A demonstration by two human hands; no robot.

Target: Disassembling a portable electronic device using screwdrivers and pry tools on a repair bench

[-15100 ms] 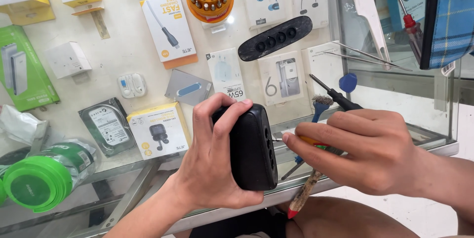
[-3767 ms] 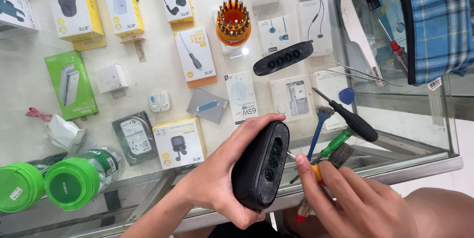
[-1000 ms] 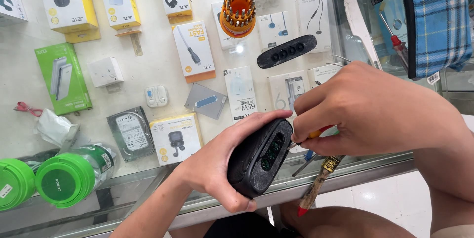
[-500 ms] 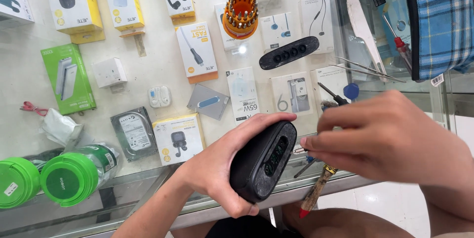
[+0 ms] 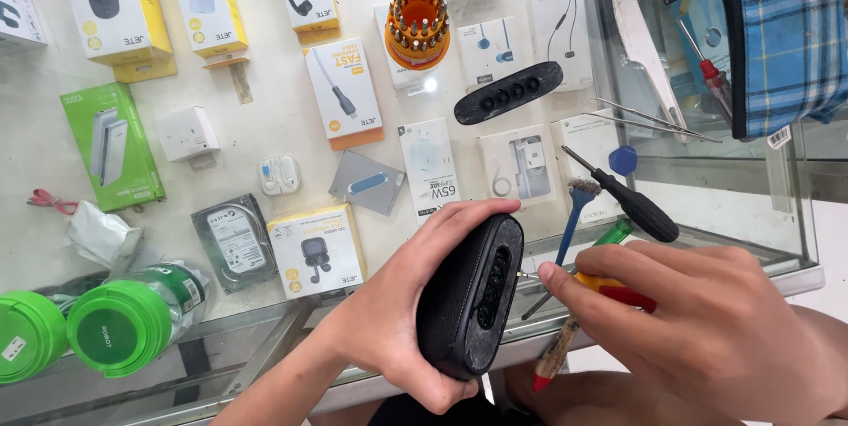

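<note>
My left hand point(image 5: 389, 320) grips a black oval speaker point(image 5: 468, 298) over the front edge of a glass counter point(image 5: 777, 258), its open side turned to the right. My right hand point(image 5: 707, 329) holds a screwdriver with a yellow and red handle point(image 5: 609, 289), and its metal tip touches the speaker's open side. A black oval cover with several holes point(image 5: 508, 92) lies apart on the glass above.
On the counter lie a black-handled screwdriver point(image 5: 632, 203), a blue brush point(image 5: 572, 214), tweezers point(image 5: 654, 119) and an orange bit holder point(image 5: 418, 24). Boxed accessories show under the glass. Green round speakers point(image 5: 115, 324) sit at the left. A blue plaid cloth point(image 5: 782, 33) hangs top right.
My right hand has moved down and to the right, off the speaker's top, and now points the screwdriver tip into the speaker's side. The left hand has kept its hold.
</note>
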